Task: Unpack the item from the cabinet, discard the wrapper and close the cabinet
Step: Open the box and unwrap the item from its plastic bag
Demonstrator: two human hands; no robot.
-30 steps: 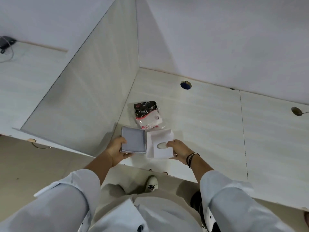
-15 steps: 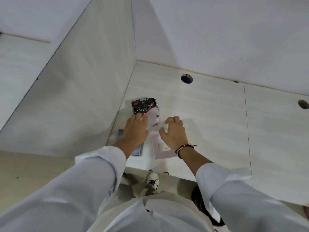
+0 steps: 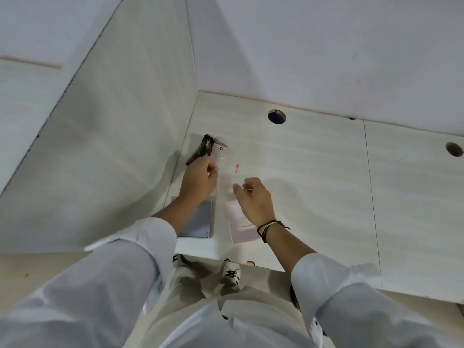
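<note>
1. The left hand (image 3: 199,178) is pinching the clear plastic wrapper (image 3: 224,167) at its left side, its grip closed on the film just below the black printed end (image 3: 200,149).
2. The right hand (image 3: 254,199) is curling its fingers at the wrapper's lower right corner; its grip looks narrow and seems to be nipping the film, though blur is making the contact hard to confirm.
3. The wrapper is hanging lifted between the two hands, above the shelf (image 3: 313,172) inside the cabinet, near its left wall (image 3: 120,151).
4. A grey box half (image 3: 198,222) is lying on the shelf below the left wrist, and a white box half (image 3: 241,227) is lying just beside it, under the right wrist, the two apart.
5. A dark corded bracelet (image 3: 270,226) is sitting on the right wrist.
6. A round hole (image 3: 276,116) is showing in the shelf near the back wall.
</note>
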